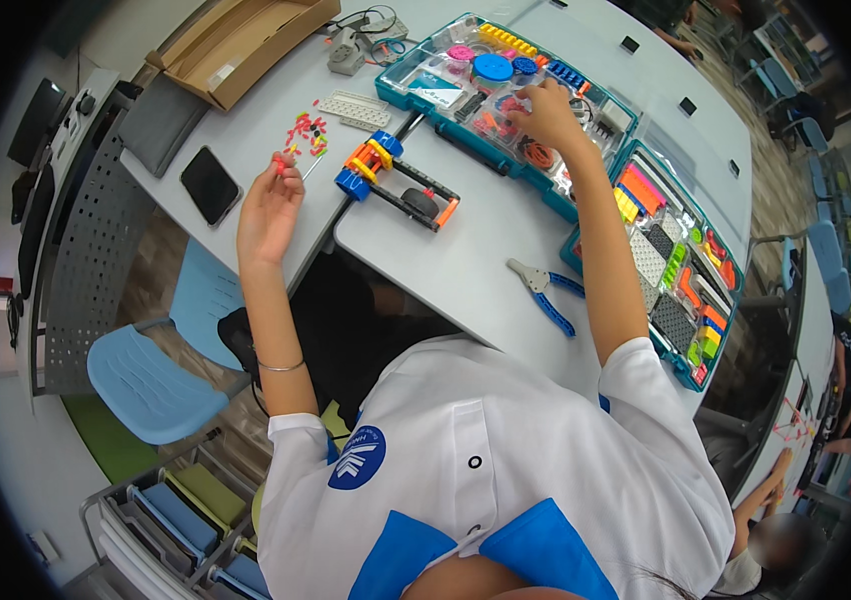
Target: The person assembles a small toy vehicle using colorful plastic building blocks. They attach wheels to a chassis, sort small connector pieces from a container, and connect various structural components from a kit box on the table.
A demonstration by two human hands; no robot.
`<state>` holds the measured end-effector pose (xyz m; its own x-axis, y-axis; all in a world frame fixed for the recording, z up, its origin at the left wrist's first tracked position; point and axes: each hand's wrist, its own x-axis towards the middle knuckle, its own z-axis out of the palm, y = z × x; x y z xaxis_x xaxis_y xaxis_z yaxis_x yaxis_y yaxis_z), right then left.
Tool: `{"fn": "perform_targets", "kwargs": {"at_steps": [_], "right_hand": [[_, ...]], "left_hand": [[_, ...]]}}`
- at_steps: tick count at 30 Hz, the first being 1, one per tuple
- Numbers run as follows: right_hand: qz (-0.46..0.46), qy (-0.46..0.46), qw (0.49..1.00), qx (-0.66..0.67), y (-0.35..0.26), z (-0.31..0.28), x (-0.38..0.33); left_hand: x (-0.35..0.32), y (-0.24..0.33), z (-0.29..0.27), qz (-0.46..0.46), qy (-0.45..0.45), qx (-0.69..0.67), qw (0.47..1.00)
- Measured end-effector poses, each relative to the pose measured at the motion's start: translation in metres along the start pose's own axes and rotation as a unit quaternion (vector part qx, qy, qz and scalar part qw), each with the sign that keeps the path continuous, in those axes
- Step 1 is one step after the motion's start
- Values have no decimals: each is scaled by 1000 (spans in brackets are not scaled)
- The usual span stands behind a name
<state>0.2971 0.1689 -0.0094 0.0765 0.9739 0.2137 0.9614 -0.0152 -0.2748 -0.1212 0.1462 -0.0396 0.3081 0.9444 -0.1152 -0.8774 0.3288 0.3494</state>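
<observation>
While the right hand (549,118) is over the teal case (471,147), its grip cannot be told, fingertips being among the parts. Left hand (274,195): grip narrow, pinching a red peg (281,168) above the counter (426,265). Pegs (303,128): loose, just beyond left hand. Model (374,166): blue, orange, yellow; between hands. Pliers (538,279): near right forearm. Phone (211,186): left of left hand.
</observation>
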Motion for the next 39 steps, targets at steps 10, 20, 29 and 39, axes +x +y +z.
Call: {"fn": "perform_targets", "kwargs": {"at_steps": [10,20,29,39], "right_hand": [[-37,122,978,163,9,8,-12],[-49,-66,832,549,-92,-57,-107],[-31,-168,843,511,-125,-65,-144],[-42,-120,854,505,-143,-52,-154]], "left_hand": [[-63,-49,25,-115,-50,66,990],[-88,-95,64,-110,-122,255,953],[-84,-129,68,-11,-148,311,939],[-94,-139,52,78,-170,298,936]]}}
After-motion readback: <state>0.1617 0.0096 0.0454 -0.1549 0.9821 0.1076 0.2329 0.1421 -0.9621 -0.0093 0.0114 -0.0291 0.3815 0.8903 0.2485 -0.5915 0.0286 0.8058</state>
